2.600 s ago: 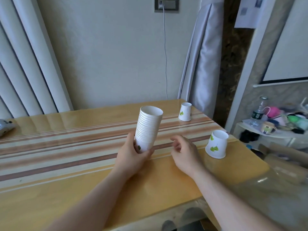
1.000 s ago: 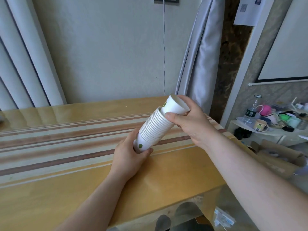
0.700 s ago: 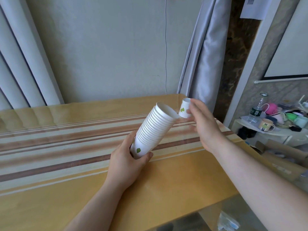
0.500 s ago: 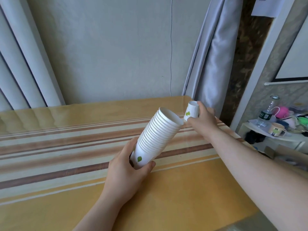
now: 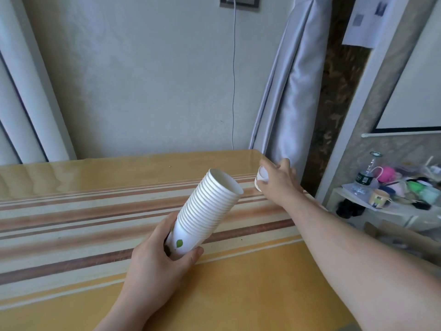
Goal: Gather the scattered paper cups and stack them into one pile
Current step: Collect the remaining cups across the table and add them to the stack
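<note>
- The left hand (image 5: 152, 261) reaches up from the lower edge, forearm angled toward the middle of the table (image 5: 71, 295), fingers and thumb wrapped around the base of the stack of paper cups (image 5: 205, 211); this grip is closed on the stack.
- The stack tilts up and to the right out of that grip, open mouth toward the far right, its bottom cup showing a green leaf print, held just above the striped table.
- The right hand (image 5: 279, 182) stretches out on a straight arm to the far right corner of the table, back of the hand facing the camera.
- Its grip is curled around a single paper cup (image 5: 262, 177), which is mostly hidden by the fingers; the cup sits just right of the stack's mouth, apart from it.
</note>
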### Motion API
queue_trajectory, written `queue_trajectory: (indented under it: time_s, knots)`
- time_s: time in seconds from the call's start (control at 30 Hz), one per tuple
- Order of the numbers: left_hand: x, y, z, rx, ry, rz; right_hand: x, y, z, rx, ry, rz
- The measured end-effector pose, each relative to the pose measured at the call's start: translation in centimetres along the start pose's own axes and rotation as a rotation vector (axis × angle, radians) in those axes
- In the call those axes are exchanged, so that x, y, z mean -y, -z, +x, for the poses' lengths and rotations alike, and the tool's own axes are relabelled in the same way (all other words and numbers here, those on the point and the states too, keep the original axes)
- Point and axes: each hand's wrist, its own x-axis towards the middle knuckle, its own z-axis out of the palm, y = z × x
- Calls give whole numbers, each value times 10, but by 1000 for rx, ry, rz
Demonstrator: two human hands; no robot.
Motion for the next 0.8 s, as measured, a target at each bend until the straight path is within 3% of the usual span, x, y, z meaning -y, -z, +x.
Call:
queue_trajectory:
  time_s: [0.2,0.4,0.47,0.57,0.63,0.67,0.8]
  knots:
    - [-3,1,-3,8,25,-15,-16,8,-34,99,-125,64]
    - [-6,3,-6,8,36,-10,-17,19,-62,300,-236,404]
    - [-6,3,-6,1,47,-9,-5,26,-67,258,-244,654]
    - [-5,4,-6,-6,57,0,29,56,-74,173,-360,1413]
    - [-4,4,-6,-6,56,0,54,81,-81,185,-314,1788]
    - [-4,4,-6,-7,54,-1,64,91,-86,190,-238,1858]
    - [-4,5,-5,-1,53,0,98,109,-112,131,23,1647]
